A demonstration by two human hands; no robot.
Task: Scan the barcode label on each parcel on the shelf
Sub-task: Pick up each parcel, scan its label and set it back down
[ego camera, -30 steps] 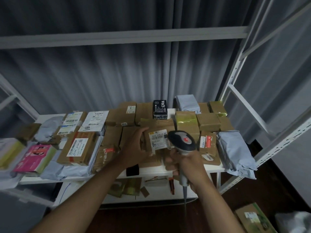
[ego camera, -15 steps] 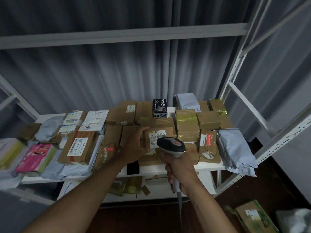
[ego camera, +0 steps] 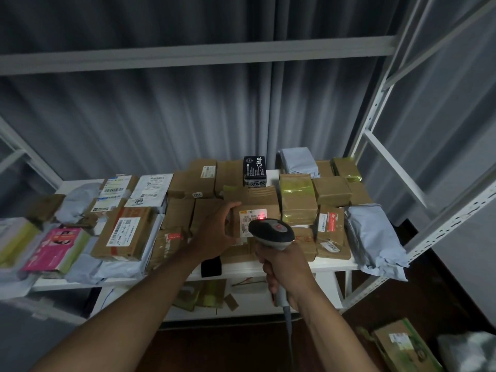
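Observation:
A white metal shelf (ego camera: pixel 332 267) carries many cardboard parcels and grey mailer bags. My left hand (ego camera: pixel 217 232) grips the left side of a small brown parcel (ego camera: pixel 271 212) and holds it tilted, its white barcode label (ego camera: pixel 253 221) facing me. A red scan dot glows on that label. My right hand (ego camera: pixel 285 267) grips the handle of a grey handheld barcode scanner (ego camera: pixel 272 233), whose head sits just below and in front of the label and covers its lower part.
A black box (ego camera: pixel 254 170) stands upright at the back. Yellow-taped parcels (ego camera: pixel 298 198) and a grey mailer bag (ego camera: pixel 375 242) lie to the right, labelled boxes and a pink box (ego camera: pixel 57 248) to the left. A box (ego camera: pixel 405 345) sits on the floor at lower right.
The scanner moved left and down, closer under the held parcel's label. A red scan dot now shows on the label. My left hand keeps holding the parcel.

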